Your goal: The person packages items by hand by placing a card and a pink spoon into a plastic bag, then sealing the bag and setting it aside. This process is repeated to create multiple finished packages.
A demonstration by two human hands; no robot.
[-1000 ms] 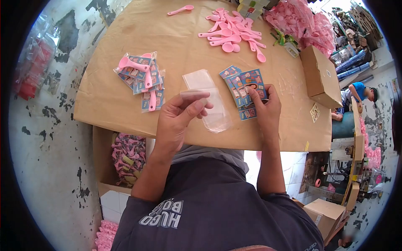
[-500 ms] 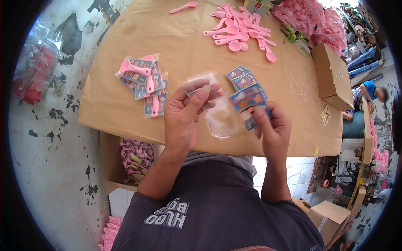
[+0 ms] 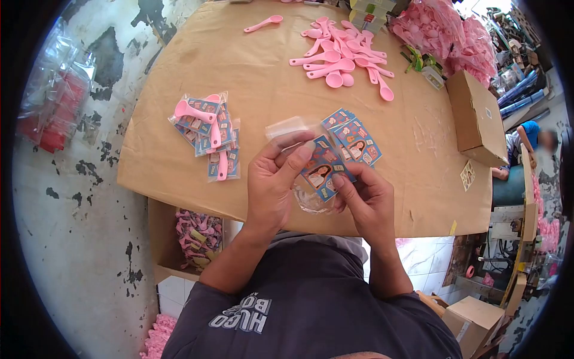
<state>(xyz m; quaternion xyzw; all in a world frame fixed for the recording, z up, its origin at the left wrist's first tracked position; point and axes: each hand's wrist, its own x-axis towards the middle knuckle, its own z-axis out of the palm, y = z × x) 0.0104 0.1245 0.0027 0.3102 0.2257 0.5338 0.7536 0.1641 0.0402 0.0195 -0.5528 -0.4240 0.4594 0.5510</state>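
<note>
My left hand point(image 3: 270, 182) pinches a clear plastic bag point(image 3: 286, 127), with fingers curled and the thumb on top. The bag's lower end shows below the fingers, over the table. Between thumb and fingers, my right hand point(image 3: 375, 200) grips the lower right of a blue printed card point(image 3: 321, 170). The card overlaps the bag, its upper left corner at my left fingertips. Just beyond it lies a small fanned stack of matching cards point(image 3: 360, 142). To the left, several clear packets point(image 3: 222, 143) with blue cards and pink spoons are piled up.
Loose pink spoons point(image 3: 341, 57) are heaped at the back of the brown-covered table point(image 3: 263, 78), with one spoon point(image 3: 263, 24) apart. A cardboard box point(image 3: 478, 119) and pink-filled bags point(image 3: 427, 27) stand right. Below the left edge is a box of packets point(image 3: 197, 236). A person point(image 3: 526, 140) sits far right.
My right hand has brought the card left, away from the stack and over the plastic bag beside my left hand. The left hand has moved slightly down and right, still pinching the bag.
</note>
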